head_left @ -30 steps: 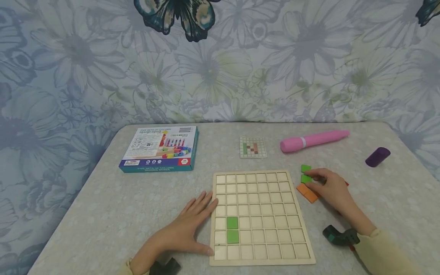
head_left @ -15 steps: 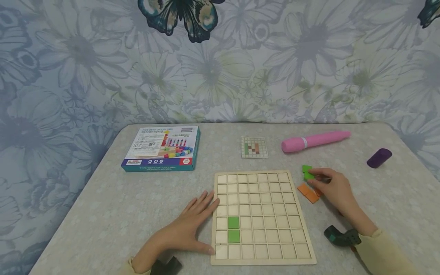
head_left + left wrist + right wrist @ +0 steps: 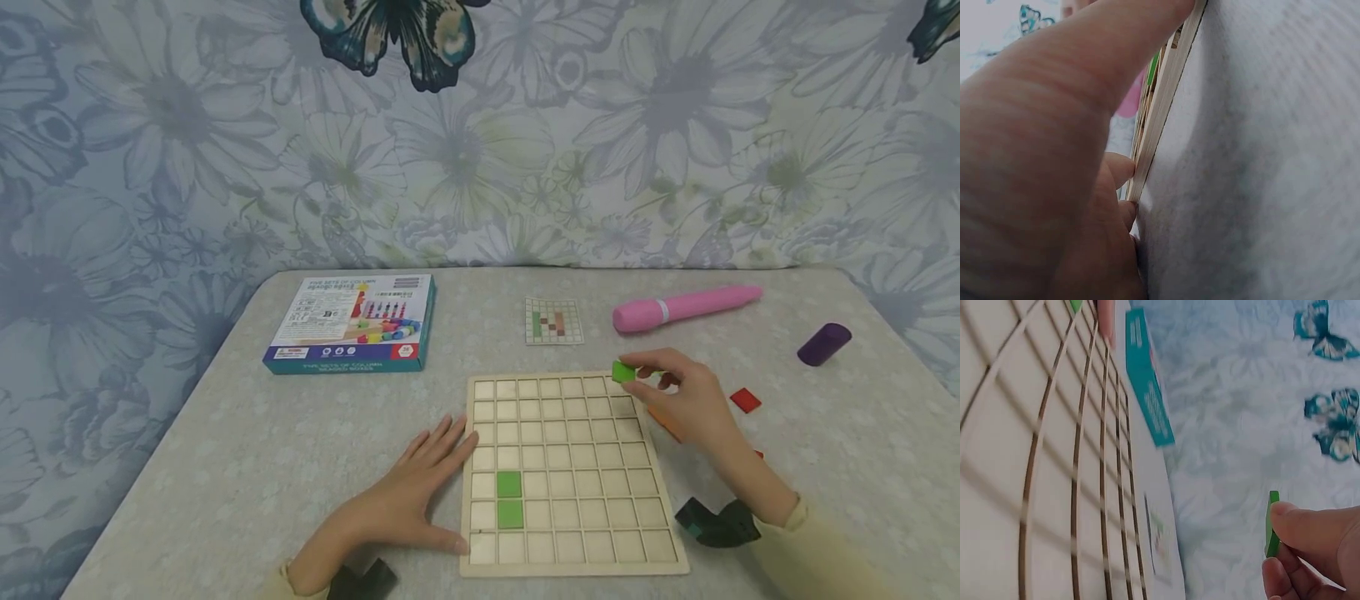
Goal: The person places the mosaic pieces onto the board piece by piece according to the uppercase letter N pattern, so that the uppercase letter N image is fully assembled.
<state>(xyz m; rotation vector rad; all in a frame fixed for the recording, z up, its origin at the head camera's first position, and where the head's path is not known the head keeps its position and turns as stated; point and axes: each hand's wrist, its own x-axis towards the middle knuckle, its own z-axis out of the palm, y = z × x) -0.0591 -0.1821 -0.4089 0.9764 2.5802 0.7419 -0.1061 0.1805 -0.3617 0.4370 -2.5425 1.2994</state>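
A square wooden grid board (image 3: 577, 570) lies on the table, with two green tiles (image 3: 509, 499) set one above the other in its second column. My left hand (image 3: 397, 500) rests at the board's left edge, fingers spread and fairly straight; in the left wrist view its fingertips touch the board's side (image 3: 1166, 103). Above the board's top right corner, my right hand (image 3: 686, 396) pinches a green tile (image 3: 623, 372) between thumb and fingers. The right wrist view shows this tile (image 3: 1272, 524) edge-on, held clear of the board. Orange tiles (image 3: 664, 423) lie partly hidden under the right hand.
A red tile (image 3: 746, 400) lies right of my right hand; another red corner (image 3: 759, 455) peeks past the wrist. Behind the board sit a small pattern card (image 3: 553, 322), a pink marker (image 3: 686, 308) and a boxed set (image 3: 348, 325). A purple cap (image 3: 824, 344) stands far right.
My right hand has picked up green from the loose tiles and carried it left, over the board's top right corner. A red tile has come into view. The left hand stays put.
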